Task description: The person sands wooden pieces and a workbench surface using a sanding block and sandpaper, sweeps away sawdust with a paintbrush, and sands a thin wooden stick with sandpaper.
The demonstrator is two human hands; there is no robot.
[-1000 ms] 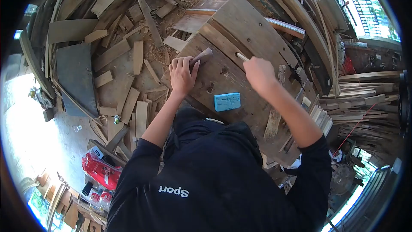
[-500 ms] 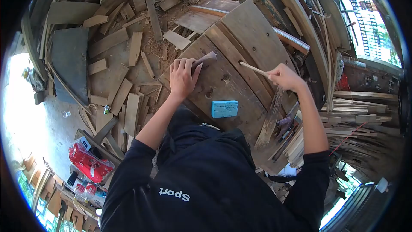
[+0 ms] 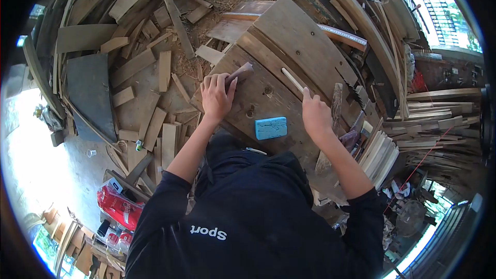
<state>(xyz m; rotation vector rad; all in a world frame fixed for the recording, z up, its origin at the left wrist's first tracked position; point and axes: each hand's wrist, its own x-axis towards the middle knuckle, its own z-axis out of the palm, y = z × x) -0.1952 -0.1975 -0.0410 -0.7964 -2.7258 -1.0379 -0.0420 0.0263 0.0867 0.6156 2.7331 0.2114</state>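
Observation:
My left hand is closed around a folded purplish-brown piece, which looks like a sheet of sandpaper; its flared end pokes out past the thumb. Both rest over the left part of the wooden workbench. In my right hand is a slim pale wooden stick, gripped near its lower end with the index finger along it. The stick points up and left over the bench's groove. Between my hands, closer to my body, lies a blue block with a scuffed, cracked-looking surface.
Wood offcuts litter the floor on the left. A saw blade and a rough wood strip lie at the bench's right. Stacked slats stand beyond my right forearm. A red bag sits lower left.
My right hand has moved left and toward my body with the stick, which now tilts more steeply. My left hand keeps its hold, and the view has shifted slightly.

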